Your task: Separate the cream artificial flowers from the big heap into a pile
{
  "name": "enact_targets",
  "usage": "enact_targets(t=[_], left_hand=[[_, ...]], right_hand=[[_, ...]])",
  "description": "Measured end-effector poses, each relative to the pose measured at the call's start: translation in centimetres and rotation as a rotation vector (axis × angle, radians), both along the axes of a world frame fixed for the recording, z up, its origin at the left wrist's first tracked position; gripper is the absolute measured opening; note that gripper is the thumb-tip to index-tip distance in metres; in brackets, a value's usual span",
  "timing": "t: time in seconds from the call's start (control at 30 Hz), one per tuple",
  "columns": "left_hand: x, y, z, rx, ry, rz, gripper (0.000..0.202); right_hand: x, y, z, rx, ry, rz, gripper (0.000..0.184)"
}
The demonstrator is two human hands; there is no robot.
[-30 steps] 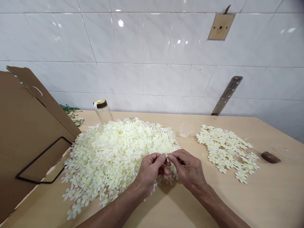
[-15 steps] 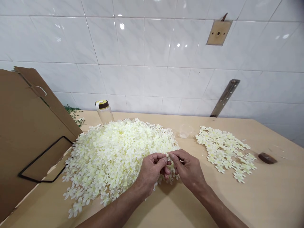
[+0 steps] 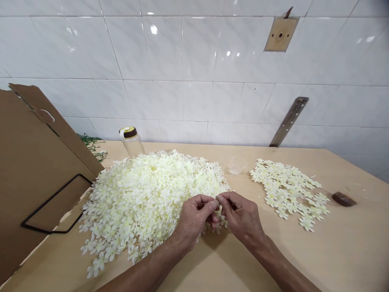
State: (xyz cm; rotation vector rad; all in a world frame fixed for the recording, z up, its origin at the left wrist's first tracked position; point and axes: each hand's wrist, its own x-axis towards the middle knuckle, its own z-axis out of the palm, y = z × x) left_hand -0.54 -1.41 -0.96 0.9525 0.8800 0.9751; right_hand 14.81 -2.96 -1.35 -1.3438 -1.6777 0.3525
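A big heap of cream-white fabric flowers point(image 3: 148, 194) covers the middle of the wooden table point(image 3: 334, 251). At its near right edge my left hand point(image 3: 194, 221) and my right hand point(image 3: 241, 217) meet, fingertips pinched together on one small white flower point(image 3: 217, 202) held between them. Both hands are closed in a pinch. A flatter, smaller spread of the same flowers point(image 3: 287, 192) lies to the right of my right hand, apart from the heap.
An open cardboard box point(image 3: 36, 170) with a black outline on its flap stands at the left. A clear bottle with a brown-and-yellow cap point(image 3: 131, 141) and a small clear cup point(image 3: 237, 165) sit behind the heap. A brown lid point(image 3: 343, 198) lies far right. Green stems point(image 3: 91, 144) lie by the tiled wall.
My hands stay pinched together at the heap's edge, with only small finger movements on the flower. The view shifted slightly up and back down.
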Motion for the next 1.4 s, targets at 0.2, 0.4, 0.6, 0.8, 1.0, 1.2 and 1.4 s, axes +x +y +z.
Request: enact_targets(t=[0.2, 0.4, 0.6, 0.8, 1.0, 1.2, 1.4], left_hand=[[0.1, -0.3, 0.4, -0.012, -0.004, 0.005, 0.030], [0.0, -0.1, 0.6, -0.051, -0.069, -0.025, 0.021], [0.0, 0.1, 0.5, -0.102, -0.104, -0.015, 0.023], [0.0, 0.0, 0.1, -0.086, -0.101, -0.043, 0.029], [-0.1, 0.1, -0.1, -0.036, -0.023, -0.022, 0.034], [-0.2, 0.2, 0.1, -0.024, -0.037, 0.009, 0.033], [-0.3, 0.2, -0.1, 0.031, 0.003, 0.014, 0.034]], right_hand=[[-0.3, -0.1, 0.4, -0.083, 0.044, 0.002, 0.033], [-0.2, 0.1, 1.1, -0.344, 0.293, 0.043, 0.041], [0.1, 0.4, 0.9, -0.363, 0.363, 0.032, 0.042], [-0.2, 0.2, 0.1, -0.091, 0.119, -0.011, 0.027], [0.2, 0.3, 0.5, -0.076, 0.089, -0.059, 0.030], [2.3, 0.9, 1.3, 0.009, 0.090, -0.211, 0.031], [2.6, 1.0, 1.6, -0.077, 0.135, -0.041, 0.034]])
